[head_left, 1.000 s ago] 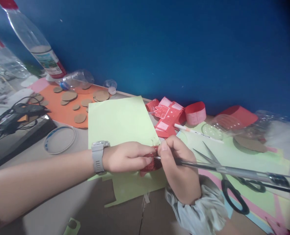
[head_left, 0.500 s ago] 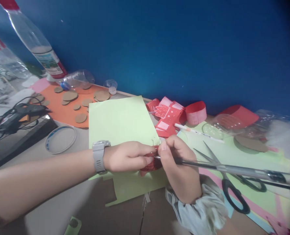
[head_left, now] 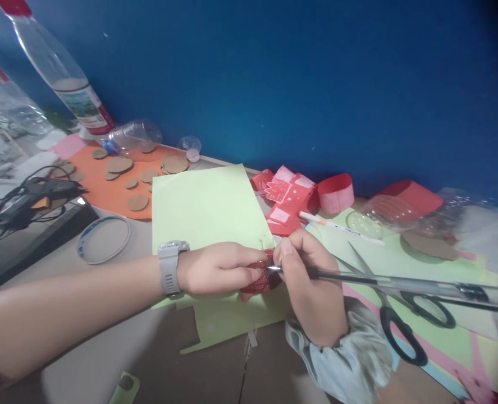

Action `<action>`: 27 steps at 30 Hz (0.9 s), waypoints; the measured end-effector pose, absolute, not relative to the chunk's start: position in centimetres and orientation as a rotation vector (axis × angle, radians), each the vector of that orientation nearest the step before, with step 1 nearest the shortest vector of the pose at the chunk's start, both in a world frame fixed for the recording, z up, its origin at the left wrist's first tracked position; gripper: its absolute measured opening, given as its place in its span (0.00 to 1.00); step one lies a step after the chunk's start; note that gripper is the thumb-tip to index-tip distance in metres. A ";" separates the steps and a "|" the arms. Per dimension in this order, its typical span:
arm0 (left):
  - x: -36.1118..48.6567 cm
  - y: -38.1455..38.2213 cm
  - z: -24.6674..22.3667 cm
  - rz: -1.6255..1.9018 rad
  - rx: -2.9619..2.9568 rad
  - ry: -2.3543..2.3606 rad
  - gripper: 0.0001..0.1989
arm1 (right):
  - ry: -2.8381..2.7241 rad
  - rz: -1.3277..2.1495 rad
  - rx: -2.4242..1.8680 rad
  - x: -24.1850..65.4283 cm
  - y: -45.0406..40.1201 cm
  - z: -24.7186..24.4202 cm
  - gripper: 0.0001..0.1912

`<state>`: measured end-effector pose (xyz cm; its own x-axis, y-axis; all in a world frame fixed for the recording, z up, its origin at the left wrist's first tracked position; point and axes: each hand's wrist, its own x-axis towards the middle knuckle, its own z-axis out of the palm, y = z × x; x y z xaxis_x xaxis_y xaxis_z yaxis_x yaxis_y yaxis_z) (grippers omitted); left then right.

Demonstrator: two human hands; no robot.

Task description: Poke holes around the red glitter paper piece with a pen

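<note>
My left hand (head_left: 221, 269), with a grey watch (head_left: 172, 268) at its wrist, presses its thumb and fingers on a small dark-red patterned piece (head_left: 260, 279). That piece lies over the light green sheet (head_left: 206, 207). Pinched between the thumb and fingers of my right hand (head_left: 311, 286) is a clear pen (head_left: 400, 283). The pen's metal tip is at the red piece, close to my left fingertips, and its barrel points right. A scrunchie (head_left: 345, 353) sits around my right wrist. My left hand hides part of the red piece.
Black-handled scissors (head_left: 400, 331) lie open at right on coloured paper. Behind are red paper pieces (head_left: 288, 196) and a white marker (head_left: 328, 223). Left are a tape ring (head_left: 104, 240), cardboard discs (head_left: 119, 164), a glue gun (head_left: 42, 191) and an upright bottle (head_left: 63, 78) by the blue wall (head_left: 252, 84).
The pen and my right hand have shifted slightly right, and more of the pen's tip shows. My left hand holds its place on the red piece.
</note>
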<state>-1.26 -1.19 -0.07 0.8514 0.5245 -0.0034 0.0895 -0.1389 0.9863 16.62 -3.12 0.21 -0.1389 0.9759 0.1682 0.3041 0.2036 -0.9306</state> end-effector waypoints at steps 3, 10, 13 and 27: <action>-1.3 -1.2 0.0 0.412 1.680 0.475 0.12 | -1.585 0.988 -1.231 16.7 -3.1 0.2 0.16; -1.4 -1.2 0.0 0.436 1.666 0.492 0.14 | -1.596 0.980 -1.245 16.6 -3.1 0.0 0.15; -1.4 -1.3 -0.1 0.431 1.661 0.490 0.15 | -1.600 0.974 -1.258 16.5 -3.1 0.1 0.15; -1.3 -1.2 0.1 0.399 1.728 0.518 0.15 | -1.563 0.915 -1.295 16.3 -3.7 -0.1 0.14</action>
